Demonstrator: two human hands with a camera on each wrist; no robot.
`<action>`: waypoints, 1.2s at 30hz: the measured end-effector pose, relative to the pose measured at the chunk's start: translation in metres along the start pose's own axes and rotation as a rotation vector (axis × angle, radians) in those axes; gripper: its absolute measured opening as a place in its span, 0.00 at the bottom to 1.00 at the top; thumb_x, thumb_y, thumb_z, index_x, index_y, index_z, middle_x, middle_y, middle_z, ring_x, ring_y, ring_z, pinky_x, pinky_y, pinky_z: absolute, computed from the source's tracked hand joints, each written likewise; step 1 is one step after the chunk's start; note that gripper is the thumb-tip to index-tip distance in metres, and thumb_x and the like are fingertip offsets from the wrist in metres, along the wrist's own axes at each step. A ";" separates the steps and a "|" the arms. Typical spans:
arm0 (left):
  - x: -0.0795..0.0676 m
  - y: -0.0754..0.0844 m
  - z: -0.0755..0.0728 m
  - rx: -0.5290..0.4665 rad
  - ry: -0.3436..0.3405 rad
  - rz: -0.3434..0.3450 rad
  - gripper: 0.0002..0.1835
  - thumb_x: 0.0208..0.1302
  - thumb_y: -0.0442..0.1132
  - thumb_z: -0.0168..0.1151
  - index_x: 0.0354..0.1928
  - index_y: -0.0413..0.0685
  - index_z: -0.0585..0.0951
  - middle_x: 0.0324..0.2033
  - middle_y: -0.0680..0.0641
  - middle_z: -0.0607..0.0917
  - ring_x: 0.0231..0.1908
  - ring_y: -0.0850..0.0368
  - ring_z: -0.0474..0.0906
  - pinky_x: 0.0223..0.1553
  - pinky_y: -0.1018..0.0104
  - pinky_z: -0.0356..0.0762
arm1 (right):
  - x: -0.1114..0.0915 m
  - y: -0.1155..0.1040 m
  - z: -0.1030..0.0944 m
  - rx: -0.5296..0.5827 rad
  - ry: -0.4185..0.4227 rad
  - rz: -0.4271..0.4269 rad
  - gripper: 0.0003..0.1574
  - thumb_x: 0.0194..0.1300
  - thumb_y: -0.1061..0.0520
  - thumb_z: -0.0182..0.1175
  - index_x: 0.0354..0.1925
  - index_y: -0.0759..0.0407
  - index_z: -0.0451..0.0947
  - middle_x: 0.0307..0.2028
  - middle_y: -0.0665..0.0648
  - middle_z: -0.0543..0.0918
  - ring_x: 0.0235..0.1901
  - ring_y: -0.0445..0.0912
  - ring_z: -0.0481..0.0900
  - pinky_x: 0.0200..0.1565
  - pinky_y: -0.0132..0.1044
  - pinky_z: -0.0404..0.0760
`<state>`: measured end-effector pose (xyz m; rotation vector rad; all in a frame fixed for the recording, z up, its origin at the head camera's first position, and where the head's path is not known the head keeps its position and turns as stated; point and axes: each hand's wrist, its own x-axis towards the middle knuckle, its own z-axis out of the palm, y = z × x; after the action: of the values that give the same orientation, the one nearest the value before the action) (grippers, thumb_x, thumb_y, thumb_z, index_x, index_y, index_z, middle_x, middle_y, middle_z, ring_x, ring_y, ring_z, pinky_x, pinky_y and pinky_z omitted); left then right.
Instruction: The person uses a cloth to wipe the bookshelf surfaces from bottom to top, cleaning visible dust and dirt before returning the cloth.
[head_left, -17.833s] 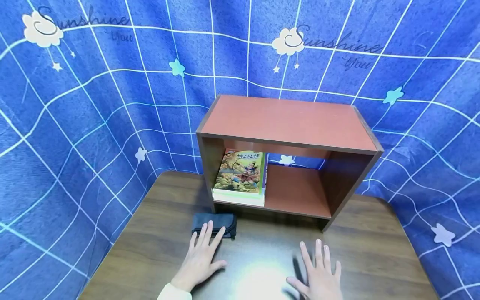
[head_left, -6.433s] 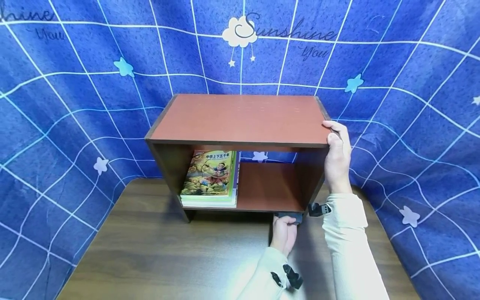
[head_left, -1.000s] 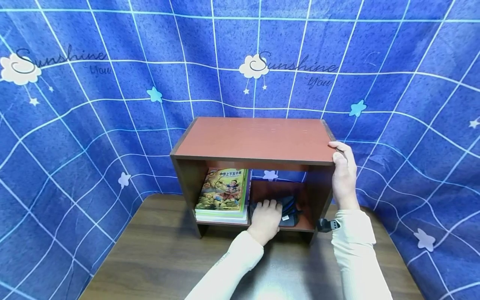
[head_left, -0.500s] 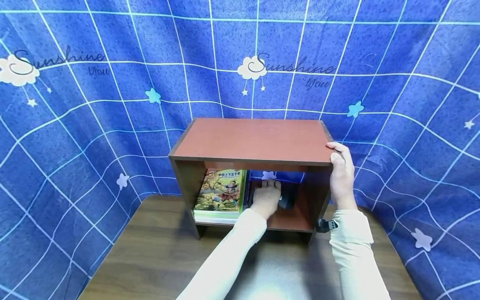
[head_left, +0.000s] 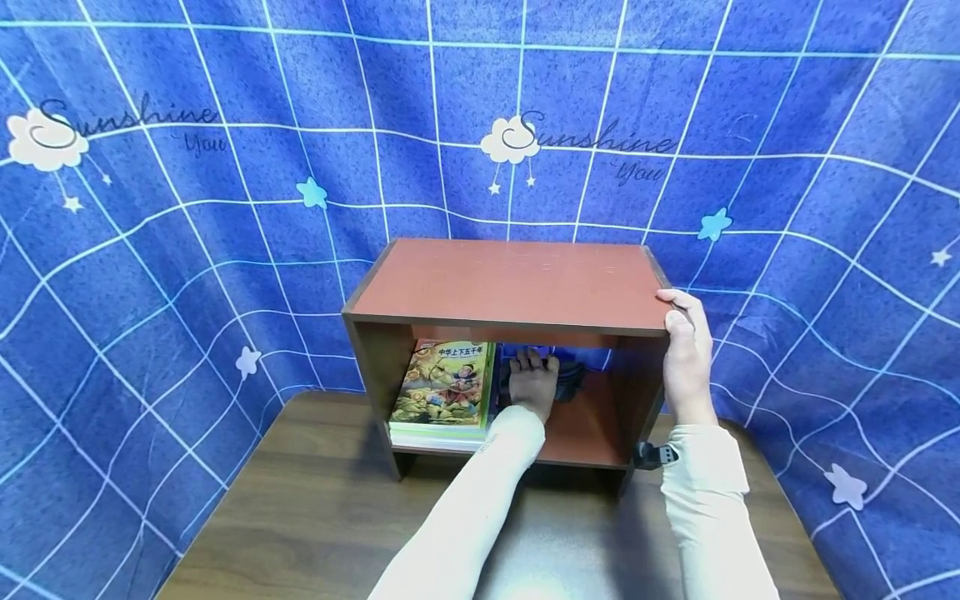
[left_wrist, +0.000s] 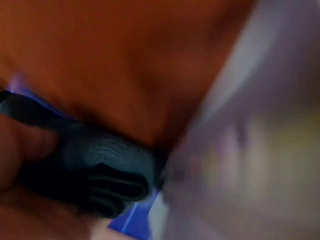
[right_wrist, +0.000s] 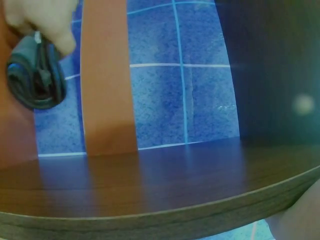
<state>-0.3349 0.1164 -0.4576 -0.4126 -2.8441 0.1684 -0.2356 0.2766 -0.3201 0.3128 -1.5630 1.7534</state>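
Head view, left hand (head_left: 533, 383): clamped on dark pouch (right_wrist: 36, 77), deep inside shelf (head_left: 517, 283); pinch folds firmly, likely loose otherwise.
right hand (head_left: 687, 358): clamped on shelf's top side edge, well apart from left; brace against tipping or sliding.
books (head_left: 446, 387): just left of left hand; steer clear, probably easy to snag.

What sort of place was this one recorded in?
Probably an indoor tabletop recording corner: a blue star-patterned fabric curtain hangs behind and on both sides of a brown wood-grain table, on which stands a reddish-brown, box-shaped wood-look shelf.
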 end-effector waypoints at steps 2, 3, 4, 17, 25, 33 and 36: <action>0.002 0.002 0.005 -0.071 -0.067 -0.032 0.20 0.72 0.33 0.42 0.63 0.56 0.62 0.62 0.31 0.66 0.63 0.35 0.60 0.60 0.45 0.59 | 0.001 0.000 -0.001 -0.005 0.001 0.002 0.22 0.67 0.60 0.43 0.54 0.68 0.72 0.55 0.61 0.74 0.50 0.50 0.68 0.51 0.36 0.61; 0.002 0.003 0.007 -0.102 -0.110 -0.049 0.22 0.71 0.36 0.45 0.65 0.58 0.59 0.64 0.31 0.63 0.64 0.35 0.57 0.61 0.45 0.57 | 0.001 0.000 -0.001 -0.008 0.000 0.006 0.22 0.67 0.60 0.43 0.54 0.68 0.72 0.55 0.61 0.73 0.50 0.50 0.68 0.51 0.36 0.61; 0.002 0.003 0.008 -0.139 -0.151 -0.064 0.25 0.71 0.39 0.47 0.67 0.60 0.57 0.66 0.30 0.59 0.66 0.34 0.54 0.62 0.44 0.54 | 0.001 0.000 -0.001 -0.014 0.000 0.011 0.22 0.67 0.60 0.42 0.54 0.68 0.72 0.56 0.60 0.73 0.50 0.50 0.68 0.51 0.36 0.61; -0.007 0.007 0.007 -0.043 -0.346 -0.055 0.47 0.55 0.77 0.38 0.73 0.74 0.39 0.70 0.32 0.47 0.68 0.34 0.41 0.64 0.42 0.44 | 0.001 -0.005 -0.003 -0.076 -0.003 0.034 0.22 0.67 0.59 0.42 0.54 0.63 0.74 0.56 0.58 0.73 0.49 0.49 0.68 0.49 0.35 0.61; -0.027 0.005 0.004 0.002 -0.343 -0.044 0.54 0.43 0.85 0.32 0.74 0.73 0.41 0.70 0.32 0.49 0.68 0.34 0.43 0.64 0.43 0.45 | -0.002 -0.006 -0.002 -0.139 -0.027 0.045 0.22 0.67 0.58 0.41 0.55 0.62 0.74 0.59 0.56 0.71 0.50 0.47 0.68 0.50 0.35 0.61; -0.060 0.004 -0.004 -0.061 -0.232 -0.021 0.51 0.46 0.83 0.37 0.73 0.70 0.51 0.68 0.32 0.54 0.68 0.33 0.46 0.63 0.42 0.47 | -0.003 -0.007 -0.002 -0.131 -0.030 0.041 0.23 0.68 0.59 0.41 0.55 0.62 0.73 0.59 0.57 0.71 0.51 0.47 0.68 0.51 0.35 0.61; -0.070 0.007 -0.004 -0.038 -0.212 -0.008 0.52 0.46 0.84 0.35 0.73 0.70 0.50 0.68 0.32 0.55 0.67 0.33 0.46 0.63 0.42 0.48 | -0.003 -0.008 -0.005 -0.136 -0.026 0.045 0.22 0.68 0.58 0.41 0.55 0.61 0.73 0.59 0.56 0.71 0.51 0.47 0.68 0.50 0.35 0.61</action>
<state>-0.2676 0.1031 -0.4718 -0.4136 -3.0609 0.1662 -0.2270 0.2797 -0.3169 0.2362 -1.7106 1.6725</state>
